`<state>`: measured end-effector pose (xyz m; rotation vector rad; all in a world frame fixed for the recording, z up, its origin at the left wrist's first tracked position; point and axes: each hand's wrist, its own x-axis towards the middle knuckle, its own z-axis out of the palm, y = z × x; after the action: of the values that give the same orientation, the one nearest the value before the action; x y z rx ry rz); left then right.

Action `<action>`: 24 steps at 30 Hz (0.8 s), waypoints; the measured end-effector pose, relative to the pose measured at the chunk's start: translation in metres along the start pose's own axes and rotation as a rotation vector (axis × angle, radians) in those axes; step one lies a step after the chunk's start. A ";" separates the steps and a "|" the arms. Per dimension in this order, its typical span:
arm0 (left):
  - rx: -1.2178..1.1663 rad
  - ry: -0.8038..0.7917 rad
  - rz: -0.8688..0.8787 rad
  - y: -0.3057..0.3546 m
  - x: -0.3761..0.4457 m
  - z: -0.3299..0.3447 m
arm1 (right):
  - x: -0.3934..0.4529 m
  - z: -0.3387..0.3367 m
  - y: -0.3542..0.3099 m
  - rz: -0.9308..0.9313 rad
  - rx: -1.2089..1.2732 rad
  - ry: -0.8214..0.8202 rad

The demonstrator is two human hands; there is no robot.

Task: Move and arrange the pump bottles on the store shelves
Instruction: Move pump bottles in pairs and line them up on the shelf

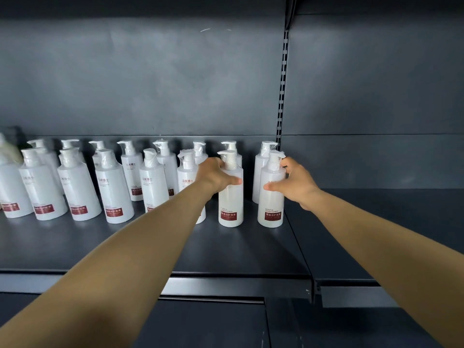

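Observation:
Several white pump bottles with red labels stand in two rows on a dark shelf (155,247). My left hand (216,175) grips the upper part of one front-row bottle (231,197), thumb across its front. My right hand (296,183) grips the rightmost front bottle (271,199) near its shoulder, thumb on the front and fingers by the pump. Both bottles stand upright on the shelf. Another bottle (261,167) stands just behind the right one.
The rows run leftward, with front bottles such as one at the left (42,189). A slotted upright (282,96) divides this bay from the neighbouring shelf (376,222) on the right. The shelf's front edge (226,285) lies below my forearms.

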<state>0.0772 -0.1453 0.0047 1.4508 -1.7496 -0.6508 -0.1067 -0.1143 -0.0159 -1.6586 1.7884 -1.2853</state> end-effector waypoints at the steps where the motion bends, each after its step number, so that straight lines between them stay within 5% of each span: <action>1: 0.008 0.005 -0.005 0.001 0.000 0.001 | 0.001 0.000 0.000 0.001 0.000 -0.005; 24: 0.081 -0.021 -0.018 0.001 0.009 0.003 | 0.007 -0.001 0.001 0.011 -0.028 -0.056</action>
<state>0.0736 -0.1544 0.0058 1.5207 -1.7994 -0.6125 -0.1098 -0.1206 -0.0135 -1.6802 1.7879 -1.2029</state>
